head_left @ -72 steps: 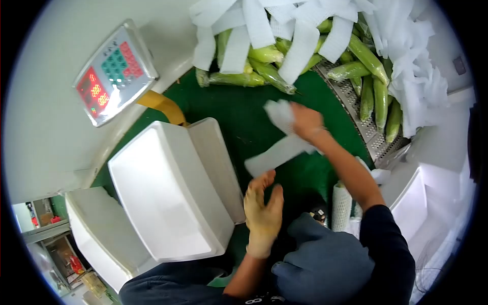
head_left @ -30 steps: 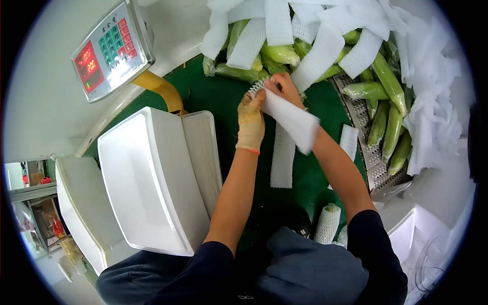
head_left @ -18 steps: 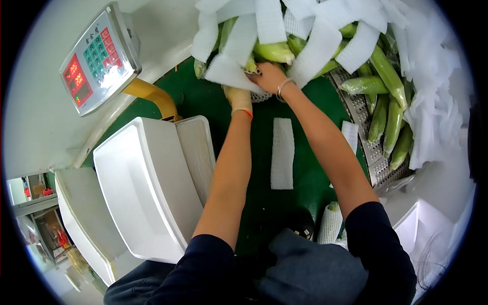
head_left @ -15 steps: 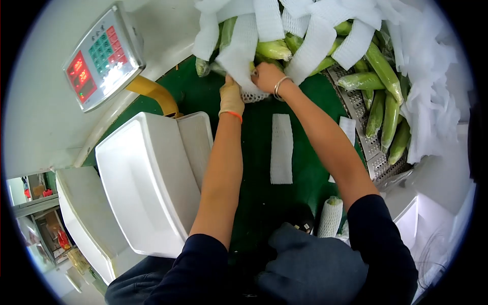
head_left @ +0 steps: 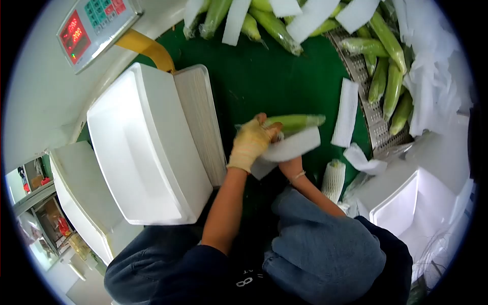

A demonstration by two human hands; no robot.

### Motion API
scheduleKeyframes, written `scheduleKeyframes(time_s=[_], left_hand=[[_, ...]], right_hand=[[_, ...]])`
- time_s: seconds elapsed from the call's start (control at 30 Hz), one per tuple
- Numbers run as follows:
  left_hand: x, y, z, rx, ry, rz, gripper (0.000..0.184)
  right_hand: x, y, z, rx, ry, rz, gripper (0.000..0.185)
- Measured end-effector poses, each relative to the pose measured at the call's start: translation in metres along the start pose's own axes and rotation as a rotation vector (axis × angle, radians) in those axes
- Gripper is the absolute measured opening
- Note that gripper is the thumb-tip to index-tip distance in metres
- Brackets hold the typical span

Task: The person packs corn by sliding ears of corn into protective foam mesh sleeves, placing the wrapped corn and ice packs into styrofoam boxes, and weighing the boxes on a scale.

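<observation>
My left hand (head_left: 251, 146), in a pale yellow glove, is closed around a green ear of corn (head_left: 297, 122) in clear plastic wrap. The ear lies roughly level, its wrapped end pointing right. Just below it, a white foam sleeve (head_left: 297, 145) slants across, slightly blurred. My right hand (head_left: 291, 168) comes up from below and is closed on this sleeve; part of its fingers are hidden behind the foam. I cannot tell whether any of the corn is inside the sleeve.
Wrapped corn (head_left: 277, 30) lies at the back, with more on a perforated metal tray (head_left: 373, 122). A flat foam sleeve (head_left: 345, 112) and a sleeved ear (head_left: 334, 180) lie to the right. At left stand a white foam box (head_left: 147, 147) and a scale display (head_left: 91, 30).
Both hands have come back from the corn pile toward my body, now with an ear and a foam sleeve. The flat sleeve has gone from the middle of the green surface.
</observation>
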State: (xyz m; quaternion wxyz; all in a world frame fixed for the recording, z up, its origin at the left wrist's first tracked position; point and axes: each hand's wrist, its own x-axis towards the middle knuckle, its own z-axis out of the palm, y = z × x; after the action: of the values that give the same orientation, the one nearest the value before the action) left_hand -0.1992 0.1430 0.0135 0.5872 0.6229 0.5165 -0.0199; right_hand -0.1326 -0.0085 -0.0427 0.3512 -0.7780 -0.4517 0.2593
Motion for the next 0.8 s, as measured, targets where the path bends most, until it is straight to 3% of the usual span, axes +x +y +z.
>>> scheduleKeyframes(time_s=[0.03, 0.1, 0.17, 0.23, 0.27, 0.3, 0.33, 0.37, 0.4, 0.43, 0.47, 0.53, 0.57, 0.6, 0.63, 0.7, 0.73, 0.77, 0.8], left_hand=[[-0.006, 0.010, -0.011, 0.166, -0.001, 0.002, 0.063], [-0.015, 0.043, -0.031, 0.340, -0.133, -0.237, 0.066], [-0.024, 0.053, -0.034, 0.380, -0.257, -0.335, 0.059], [-0.024, 0.011, -0.011, -0.004, -0.217, -0.055, 0.046], [-0.031, -0.007, 0.002, -0.315, -0.186, 0.099, 0.040], [-0.042, -0.010, 0.007, -0.638, -0.178, 0.113, 0.035], [-0.054, 0.003, 0.007, -0.978, -0.161, -0.055, 0.034], [-0.064, 0.014, 0.006, -1.315, -0.133, -0.240, 0.034], [-0.062, 0.029, -0.007, -1.497, -0.289, -0.207, 0.032], [-0.064, 0.062, -0.014, -1.153, 0.002, -0.138, 0.032], [-0.026, 0.040, -0.008, -0.682, 0.120, 0.314, 0.030], [0.027, -0.001, -0.004, -0.101, 0.382, 0.764, 0.028], [0.021, 0.023, -0.015, -0.586, 0.269, 0.443, 0.023], [0.016, 0.047, -0.025, -1.139, 0.305, 0.125, 0.019], [0.039, 0.018, -0.027, -1.178, 0.343, 0.244, 0.017], [0.035, 0.022, -0.022, -0.434, 0.752, 0.321, 0.021], [0.038, 0.014, -0.012, -0.115, 0.885, 0.287, 0.032], [0.032, 0.005, -0.003, 0.089, 0.917, 0.151, 0.042], [0.039, -0.020, 0.010, -0.003, 0.789, 0.097, 0.044]], right_hand=[[0.005, 0.008, 0.003, -0.082, 0.114, -0.106, 0.025], [0.021, -0.022, -0.016, 0.244, 0.064, 0.324, 0.024], [0.025, -0.040, -0.018, 0.341, 0.165, 0.344, 0.024], [0.031, -0.060, -0.041, 0.435, 0.283, 0.344, 0.025], [0.027, -0.079, -0.067, 0.342, 0.196, 0.289, 0.023], [0.024, -0.091, -0.088, 0.243, 0.104, 0.241, 0.023], [0.030, -0.094, -0.103, 0.240, 0.110, 0.251, 0.023], [0.040, -0.095, -0.117, 0.193, -0.037, 0.187, 0.025], [0.051, -0.092, -0.124, 0.146, -0.192, 0.119, 0.028], [0.067, -0.092, -0.113, 0.222, -0.110, 0.101, 0.027], [0.083, -0.091, -0.103, 0.296, -0.029, 0.077, 0.026], [0.122, -0.101, -0.090, 0.346, 0.076, 0.139, 0.026], [0.141, -0.095, -0.076, 0.386, 0.179, 0.114, 0.027], [0.152, -0.086, -0.070, 0.356, 0.161, 0.106, 0.027], [0.156, -0.077, -0.062, 0.335, 0.140, 0.111, 0.026], [0.142, -0.061, -0.041, 0.453, 0.165, 0.015, 0.025], [0.133, -0.047, -0.023, 0.390, 0.170, 0.082, 0.022], [0.120, -0.040, -0.014, 0.358, 0.118, 0.177, 0.022], [0.105, -0.032, -0.009, 0.275, -0.008, 0.269, 0.022]])
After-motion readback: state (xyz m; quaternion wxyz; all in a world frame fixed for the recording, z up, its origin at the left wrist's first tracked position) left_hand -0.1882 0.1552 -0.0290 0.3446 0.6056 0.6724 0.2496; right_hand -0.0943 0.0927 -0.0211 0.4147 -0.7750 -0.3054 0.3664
